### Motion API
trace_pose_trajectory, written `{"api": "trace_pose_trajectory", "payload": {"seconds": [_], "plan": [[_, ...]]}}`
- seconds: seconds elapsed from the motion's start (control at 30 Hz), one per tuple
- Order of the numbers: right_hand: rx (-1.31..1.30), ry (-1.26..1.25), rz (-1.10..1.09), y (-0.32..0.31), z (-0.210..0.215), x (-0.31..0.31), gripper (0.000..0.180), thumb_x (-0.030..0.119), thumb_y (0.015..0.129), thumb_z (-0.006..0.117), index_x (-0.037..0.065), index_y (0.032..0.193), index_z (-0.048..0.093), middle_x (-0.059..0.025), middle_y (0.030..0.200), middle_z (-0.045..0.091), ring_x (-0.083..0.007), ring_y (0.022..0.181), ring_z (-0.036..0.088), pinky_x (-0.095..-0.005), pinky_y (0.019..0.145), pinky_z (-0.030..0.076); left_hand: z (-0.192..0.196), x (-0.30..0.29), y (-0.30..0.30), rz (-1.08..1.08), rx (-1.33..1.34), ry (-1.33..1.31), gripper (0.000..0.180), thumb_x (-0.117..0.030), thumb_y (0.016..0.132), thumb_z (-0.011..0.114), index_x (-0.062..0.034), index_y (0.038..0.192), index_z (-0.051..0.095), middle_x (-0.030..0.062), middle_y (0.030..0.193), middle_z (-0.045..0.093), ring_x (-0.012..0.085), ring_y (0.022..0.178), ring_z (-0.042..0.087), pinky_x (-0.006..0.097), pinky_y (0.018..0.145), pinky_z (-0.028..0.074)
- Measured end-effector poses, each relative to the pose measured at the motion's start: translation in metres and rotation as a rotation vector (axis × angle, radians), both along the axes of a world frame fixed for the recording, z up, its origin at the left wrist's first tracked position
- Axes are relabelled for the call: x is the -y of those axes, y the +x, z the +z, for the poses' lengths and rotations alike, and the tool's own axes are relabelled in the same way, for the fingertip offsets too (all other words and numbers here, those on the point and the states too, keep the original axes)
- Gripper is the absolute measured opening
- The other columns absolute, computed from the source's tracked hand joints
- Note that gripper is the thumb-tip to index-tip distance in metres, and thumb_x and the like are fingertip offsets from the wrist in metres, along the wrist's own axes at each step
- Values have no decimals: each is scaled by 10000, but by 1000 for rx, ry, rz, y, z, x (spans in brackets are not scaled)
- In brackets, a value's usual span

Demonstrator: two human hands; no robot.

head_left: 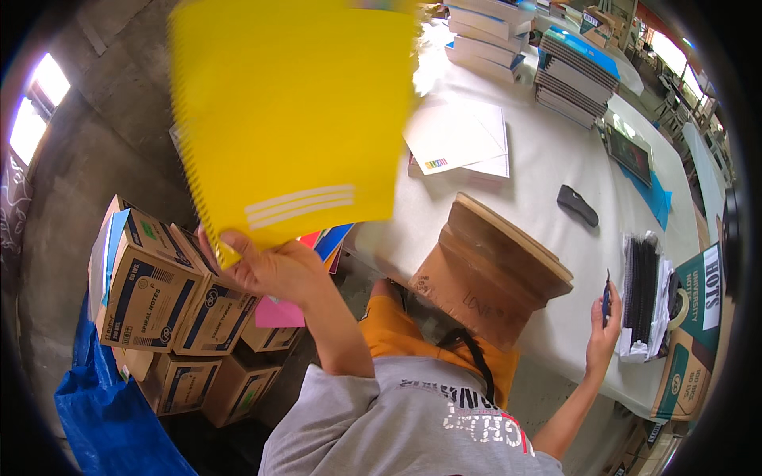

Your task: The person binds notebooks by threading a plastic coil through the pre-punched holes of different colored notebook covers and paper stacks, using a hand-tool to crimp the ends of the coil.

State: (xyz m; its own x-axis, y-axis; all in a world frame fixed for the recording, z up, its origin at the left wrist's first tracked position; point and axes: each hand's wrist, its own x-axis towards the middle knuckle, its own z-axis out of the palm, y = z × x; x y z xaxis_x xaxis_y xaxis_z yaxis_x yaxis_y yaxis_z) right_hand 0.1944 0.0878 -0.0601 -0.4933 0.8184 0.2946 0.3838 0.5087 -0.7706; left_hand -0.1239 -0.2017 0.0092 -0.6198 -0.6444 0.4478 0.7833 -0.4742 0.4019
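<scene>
My left hand [270,266] is closed on the lower corner of a yellow spiral notebook [294,119], raised in the air above the boxes and the table's left edge. Three pale lines run across the notebook's lower part, and its coil is along the left side. At the table's right side, my right hand [601,329] grips a slim blue-handled tool [606,305] with a dark pointed tip. Its exact kind cannot be made out. Beside that hand lies a bundle of black binding coils [640,289] in white wrapping.
A brown cardboard piece [484,278] leans at the near edge of the white-covered table [524,206]. White sheets [460,139], a black handheld object [577,206] and stacked spiral notebooks [575,75] lie beyond. Cartons [151,293] are piled at left; a green-and-brown carton [690,341] stands right.
</scene>
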Motion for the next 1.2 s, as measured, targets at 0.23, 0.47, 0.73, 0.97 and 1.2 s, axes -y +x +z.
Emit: {"api": "trace_pose_trajectory", "payload": {"seconds": [0.23, 0.47, 0.73, 0.97, 1.2], "plan": [[377, 218, -53, -37, -32, -74, 414, 267, 874, 561, 154, 1267, 498, -119, 1148, 498, -302, 1077, 495, -416, 940, 368, -64, 37, 3, 248, 476, -774, 177, -56, 867, 591, -51, 1037, 544, 48, 898, 444, 141, 810, 470, 254, 698, 420], [973, 195, -138, -86, -16, -69, 462, 400, 853, 561, 208, 1267, 492, -87, 1286, 401, -290, 1216, 378, -599, 928, 304, -46, 54, 5, 252, 833, -1604, 225, -176, 732, 683, -92, 939, 659, 109, 906, 486, 280, 890, 506, 391, 773, 415], [193, 30, 338, -221, 5, -127, 467, 415, 867, 554, 77, 1188, 525, -151, 967, 607, -261, 862, 602, -345, 719, 469, -6, -53, 26, 79, 92, -1434, 664, -287, 748, 717, -57, 1306, 440, 217, 1198, 426, 377, 1182, 376, 428, 983, 338], [313, -596, 145, -348, -23, -141, 632, 530, 775, 641, 77, 1170, 444, -130, 985, 579, -217, 817, 574, -381, 595, 480, -91, -188, -70, -91, 529, -1702, 994, -587, 776, 583, 103, 1379, 197, 253, 1407, 292, 393, 1325, 248, 449, 1048, 276], [360, -565, 370, -327, -36, -158, 390, 370, 730, 745, 88, 849, 504, -69, 802, 588, -181, 736, 576, -360, 614, 483, -136, -197, -108, -175, 568, -1760, 959, -611, 709, 633, 63, 1326, 341, 201, 1266, 456, 350, 1220, 396, 496, 966, 339]]}}
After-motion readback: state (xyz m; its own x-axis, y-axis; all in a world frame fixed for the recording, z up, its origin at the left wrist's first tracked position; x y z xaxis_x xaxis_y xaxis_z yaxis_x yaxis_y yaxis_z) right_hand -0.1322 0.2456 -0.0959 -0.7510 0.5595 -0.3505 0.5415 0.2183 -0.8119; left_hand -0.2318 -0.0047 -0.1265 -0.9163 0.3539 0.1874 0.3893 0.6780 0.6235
